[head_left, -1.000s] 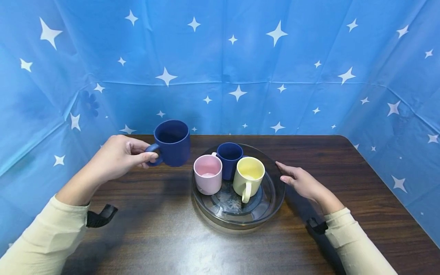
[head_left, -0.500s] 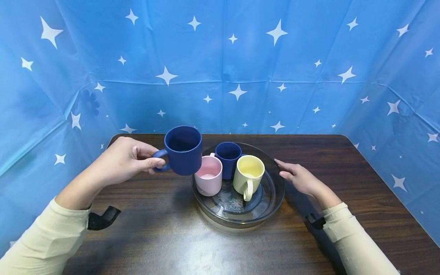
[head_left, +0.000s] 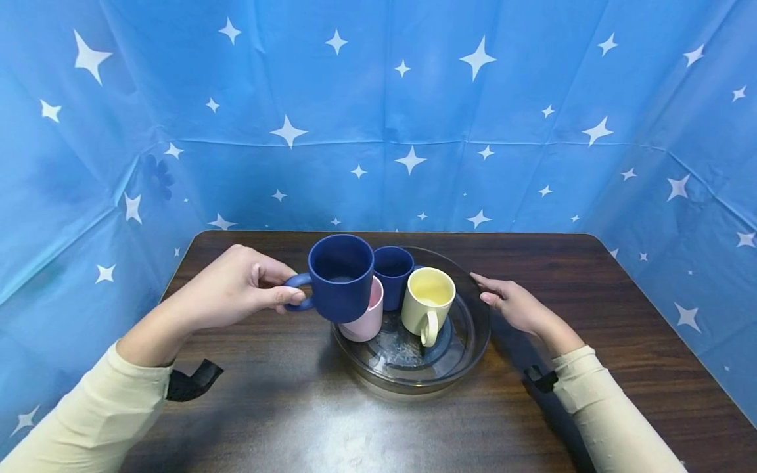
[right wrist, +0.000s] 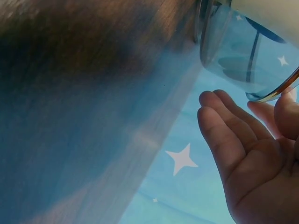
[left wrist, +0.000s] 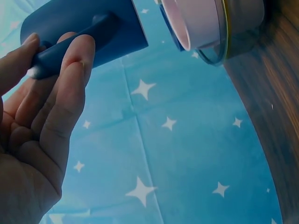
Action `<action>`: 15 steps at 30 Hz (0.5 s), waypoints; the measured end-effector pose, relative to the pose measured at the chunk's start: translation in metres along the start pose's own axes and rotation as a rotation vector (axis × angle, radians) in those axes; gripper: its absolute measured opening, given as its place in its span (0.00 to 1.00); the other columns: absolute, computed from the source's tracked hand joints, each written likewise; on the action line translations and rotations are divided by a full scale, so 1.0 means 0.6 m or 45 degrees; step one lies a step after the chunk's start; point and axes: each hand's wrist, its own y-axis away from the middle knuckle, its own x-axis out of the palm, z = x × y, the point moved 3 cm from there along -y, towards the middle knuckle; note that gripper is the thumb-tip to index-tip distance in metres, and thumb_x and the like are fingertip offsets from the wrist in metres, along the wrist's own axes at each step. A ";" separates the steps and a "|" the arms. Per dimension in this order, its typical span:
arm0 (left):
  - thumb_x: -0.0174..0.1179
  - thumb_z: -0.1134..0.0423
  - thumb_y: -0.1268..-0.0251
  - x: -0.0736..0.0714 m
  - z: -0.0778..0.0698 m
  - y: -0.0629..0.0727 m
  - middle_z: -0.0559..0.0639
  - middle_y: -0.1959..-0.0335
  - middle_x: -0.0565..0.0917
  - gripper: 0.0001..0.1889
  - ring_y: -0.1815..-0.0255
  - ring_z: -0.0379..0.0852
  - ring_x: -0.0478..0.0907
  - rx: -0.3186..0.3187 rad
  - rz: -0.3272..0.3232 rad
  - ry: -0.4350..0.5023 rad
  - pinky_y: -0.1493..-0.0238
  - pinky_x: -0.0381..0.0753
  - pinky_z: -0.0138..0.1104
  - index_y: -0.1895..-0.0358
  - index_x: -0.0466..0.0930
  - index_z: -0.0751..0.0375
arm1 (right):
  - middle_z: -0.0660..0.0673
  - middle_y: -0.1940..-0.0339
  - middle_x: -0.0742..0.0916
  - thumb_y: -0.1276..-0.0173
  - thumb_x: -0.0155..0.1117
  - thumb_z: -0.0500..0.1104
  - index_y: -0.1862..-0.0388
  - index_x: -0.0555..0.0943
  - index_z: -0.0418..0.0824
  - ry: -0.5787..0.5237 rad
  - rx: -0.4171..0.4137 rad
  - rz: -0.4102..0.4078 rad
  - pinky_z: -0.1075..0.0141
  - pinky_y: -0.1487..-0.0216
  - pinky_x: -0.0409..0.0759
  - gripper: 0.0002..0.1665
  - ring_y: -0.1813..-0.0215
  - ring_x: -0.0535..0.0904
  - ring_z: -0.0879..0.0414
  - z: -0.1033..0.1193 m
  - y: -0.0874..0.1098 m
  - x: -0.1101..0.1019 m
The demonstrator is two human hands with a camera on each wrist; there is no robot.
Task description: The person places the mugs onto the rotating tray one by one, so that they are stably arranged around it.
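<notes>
A dark blue mug [head_left: 340, 289] hangs in the air, its handle pinched between the thumb and fingers of my left hand [head_left: 242, 289]. It partly covers a pink mug [head_left: 367, 322] in the head view. That pink mug stands in a round, clear dark glass dish [head_left: 408, 378], together with a second blue mug [head_left: 395, 282] behind and a pale yellow mug [head_left: 427, 305] to the right. My right hand [head_left: 517, 305] is at the dish's right rim, fingers fairly straight; in the right wrist view its fingertips [right wrist: 212, 100] lie just beside the glass wall.
The dish rests on a dark wood-grain table [head_left: 266, 420]. A blue curtain [head_left: 384, 98] with white stars stands behind the table and along both sides. Black straps [head_left: 192, 381] show at the cuffs of both sleeves.
My left hand has carried the blue mug to the right and lower, from left of the dish to in front of the pink mug. My right hand has barely moved.
</notes>
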 end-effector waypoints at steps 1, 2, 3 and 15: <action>0.69 0.57 0.33 0.002 -0.001 -0.002 0.34 0.78 0.84 0.04 0.77 0.37 0.80 0.009 0.009 0.006 0.80 0.66 0.32 0.63 0.90 0.51 | 0.29 0.26 0.70 0.18 0.49 0.39 0.19 0.61 0.40 0.000 0.000 0.001 0.39 0.35 0.71 0.31 0.31 0.73 0.34 0.000 0.000 0.000; 0.69 0.56 0.33 0.005 -0.003 -0.004 0.34 0.79 0.84 0.04 0.78 0.36 0.78 0.014 0.017 0.008 0.80 0.64 0.32 0.64 0.90 0.50 | 0.29 0.26 0.70 0.18 0.49 0.39 0.19 0.60 0.40 0.000 0.000 0.002 0.39 0.35 0.71 0.31 0.31 0.73 0.34 0.000 -0.001 0.000; 0.69 0.56 0.33 0.008 -0.004 -0.006 0.34 0.79 0.84 0.04 0.78 0.37 0.77 0.021 0.023 0.008 0.80 0.64 0.32 0.64 0.90 0.50 | 0.29 0.26 0.70 0.18 0.49 0.39 0.19 0.60 0.39 -0.002 0.000 0.002 0.39 0.34 0.71 0.31 0.31 0.73 0.34 -0.001 -0.001 0.000; 0.69 0.60 0.32 0.053 -0.010 -0.040 0.37 0.73 0.88 0.04 0.74 0.36 0.84 0.105 0.123 0.060 0.76 0.76 0.32 0.67 0.90 0.51 | 0.28 0.28 0.73 0.17 0.49 0.39 0.20 0.61 0.38 -0.004 -0.011 -0.008 0.40 0.37 0.74 0.30 0.34 0.76 0.35 -0.003 -0.004 0.000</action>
